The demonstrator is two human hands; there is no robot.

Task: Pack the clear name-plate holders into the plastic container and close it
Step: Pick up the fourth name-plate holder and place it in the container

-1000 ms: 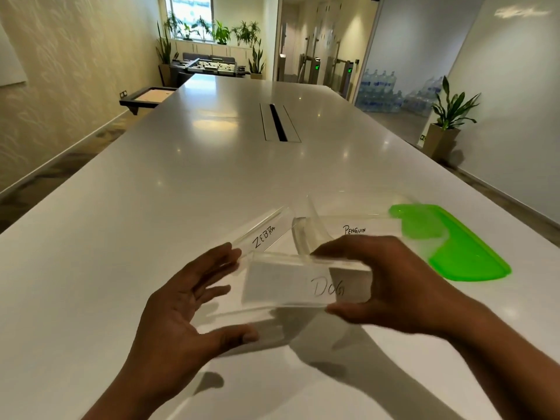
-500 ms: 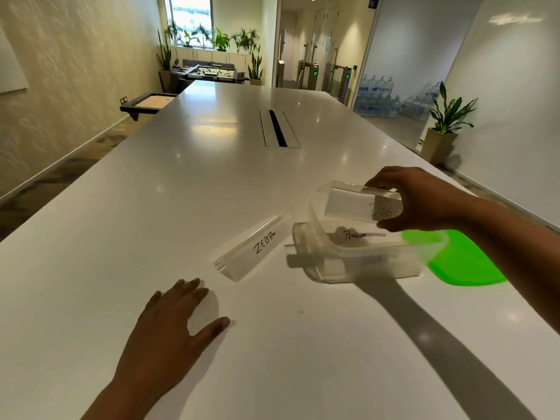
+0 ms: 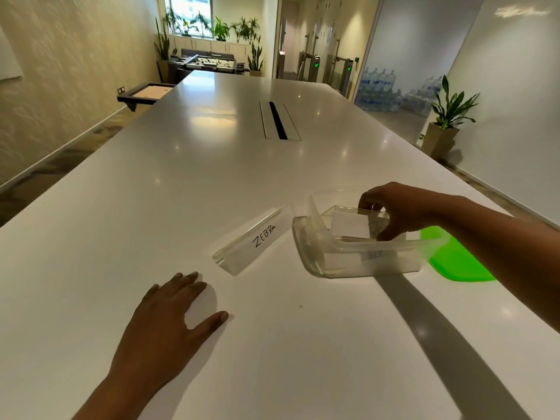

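Pinching the clear name-plate holder (image 3: 348,223) by its top edge with my right hand (image 3: 403,211), partly inside the open plastic container (image 3: 342,266) | my left hand (image 3: 169,322) is resting flat, fingers spread, on the counter (image 3: 181,183), holding nothing | the ZEBRA holder (image 3: 254,241) is lying just beside the container | my fingers are covering part of the held holder's lettering | my arm is cutting off the green lid (image 3: 454,263).

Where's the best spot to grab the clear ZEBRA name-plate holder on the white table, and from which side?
Pinch the clear ZEBRA name-plate holder across its narrow width at mid-length: it is long and lies diagonally, so an end grip would likely let it swing. Come from above on the near-left side with the left hand; the clear plastic container crowds its far end.
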